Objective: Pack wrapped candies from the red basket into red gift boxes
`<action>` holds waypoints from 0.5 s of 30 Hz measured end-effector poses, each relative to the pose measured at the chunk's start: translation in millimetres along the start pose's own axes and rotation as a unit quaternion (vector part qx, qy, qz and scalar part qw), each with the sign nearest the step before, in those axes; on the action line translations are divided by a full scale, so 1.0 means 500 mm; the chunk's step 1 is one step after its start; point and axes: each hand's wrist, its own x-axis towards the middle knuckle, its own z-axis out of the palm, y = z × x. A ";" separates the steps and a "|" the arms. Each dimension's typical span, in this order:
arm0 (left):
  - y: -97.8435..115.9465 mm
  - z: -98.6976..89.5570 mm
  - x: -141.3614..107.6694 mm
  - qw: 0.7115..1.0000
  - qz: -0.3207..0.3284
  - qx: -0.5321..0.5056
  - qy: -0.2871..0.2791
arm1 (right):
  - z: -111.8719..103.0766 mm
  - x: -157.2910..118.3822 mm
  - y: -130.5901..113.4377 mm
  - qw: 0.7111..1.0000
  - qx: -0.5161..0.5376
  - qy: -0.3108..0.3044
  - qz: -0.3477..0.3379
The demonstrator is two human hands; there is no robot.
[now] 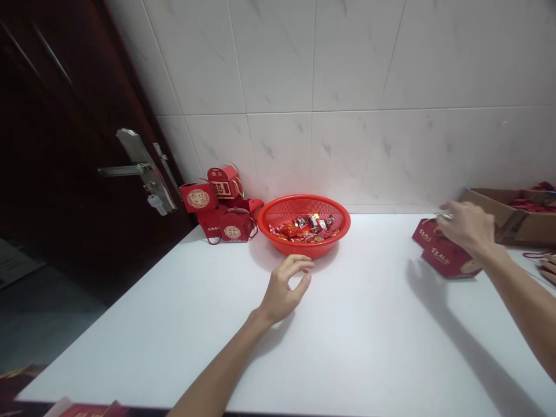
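The person's left hand is over the white tabletop, just in front of a red basket of wrapped sweets, its grip loosely spread. The blurred right hand is at two dark red boxes on the tabletop's right side, near an open cardboard carton; whether its grip pinches one cannot be told. More red boxes are piled left of the basket

pale grey-veined tiles with thin joints cover the far wall. at left stands a dark red-brown door with a silver lever handle and a key at its lock. a white table stands against the wall; grey floor shows dimly at left.
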 end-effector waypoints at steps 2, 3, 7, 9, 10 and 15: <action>-0.003 -0.002 0.001 1.000 -0.001 0.005 0.008 | 0.019 -0.043 -0.083 0.997 0.036 -0.027 -0.061; -0.006 -0.005 0.003 1.000 -0.001 0.009 0.015 | 0.029 -0.075 -0.129 0.992 0.067 -0.040 -0.102; -0.031 -0.036 0.017 0.996 -0.007 0.025 0.081 | 0.065 -0.269 -0.315 0.872 0.266 -0.116 -0.394; -0.056 -0.073 0.034 0.990 -0.019 0.034 0.134 | 0.085 -0.384 -0.392 0.812 0.307 -0.128 -0.479; -0.070 -0.099 0.047 0.986 -0.028 0.040 0.162 | 0.098 -0.438 -0.426 0.780 0.320 -0.150 -0.516; -0.141 -0.283 0.149 0.926 -0.143 0.127 0.326 | 0.169 -0.620 -0.539 0.711 0.349 -0.236 -0.563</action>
